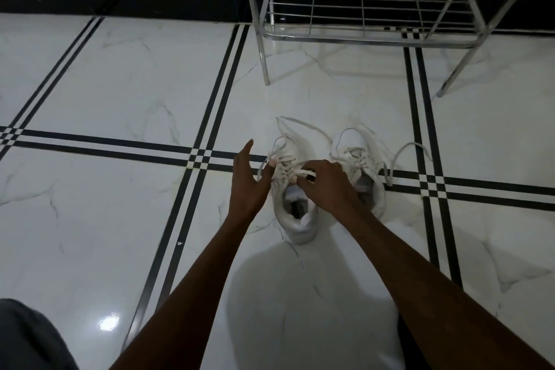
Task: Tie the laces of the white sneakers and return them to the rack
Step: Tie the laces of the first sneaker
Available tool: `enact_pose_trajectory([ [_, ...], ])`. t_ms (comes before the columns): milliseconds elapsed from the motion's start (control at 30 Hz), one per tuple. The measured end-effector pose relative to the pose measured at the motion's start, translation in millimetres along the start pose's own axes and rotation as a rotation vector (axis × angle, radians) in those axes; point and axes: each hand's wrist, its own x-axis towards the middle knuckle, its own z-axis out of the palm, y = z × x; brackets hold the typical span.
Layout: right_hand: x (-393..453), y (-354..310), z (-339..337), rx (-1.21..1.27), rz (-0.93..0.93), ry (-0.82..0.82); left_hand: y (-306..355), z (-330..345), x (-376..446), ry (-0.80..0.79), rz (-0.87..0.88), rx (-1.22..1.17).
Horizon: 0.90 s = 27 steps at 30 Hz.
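Hands working at the left sneaker's lace

The right hand (322, 182) is pinching the lace (303, 173) over the left sneaker (295, 219); the left hand (249, 180) is lying relaxed beside it. Both sneakers are sitting on the floor (120, 84) before the rack (360, 9).

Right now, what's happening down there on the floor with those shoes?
A person is tying the nearer white sneaker on the white marble floor. The right hand pinches its flat white lace; the left hand is spread open beside it. The second white sneaker lies alongside, laces loose. The chrome wire rack behind holds no shoes.
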Motion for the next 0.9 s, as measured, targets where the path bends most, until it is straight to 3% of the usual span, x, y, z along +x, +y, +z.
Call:
enact_pose_trajectory([
  [133, 5.0, 6.1, -7.5, 0.214, 0.185, -0.168, -6.3, 9.5, -12.7, 0.221, -0.309, 0.035],
  [233, 6.2, 12.4, -22.2, 0.426, 0.356, -0.319, -3.1, 11.0, -17.0, 0.056, -0.485, -0.005],
  [300, 2.8, 13.0, -24.4, 0.481, 0.408, -0.369, -2.1, 12.1, -18.1, -0.028, -0.506, -0.032],
  [433, -6.2, 9.8, -12.8, 0.612, 0.347, -0.17, 0.2, 13.0, -15.0, 0.031, -0.554, -0.289],
  [533, -7.6, 4.1, -8.6, 0.683, 0.344, -0.072, 5.8, 8.5, -11.4, -0.021, -0.573, -0.518],
  [667, -9.5, 0.0, -2.9, 0.695, 0.35, -0.045, 2.1, 10.2, -9.9, 0.075, -0.706, -0.471],
  [767, -13.2, -1.2, 1.0, 0.727, 0.319, 0.0, -2.9, 8.8, -13.2, 0.004, -0.806, -0.515],
  [900, -14.2, 2.3, 8.1, 0.601, 0.284, 0.089, 1.9, 10.6, -18.1, -0.041, -0.666, -0.464],
])
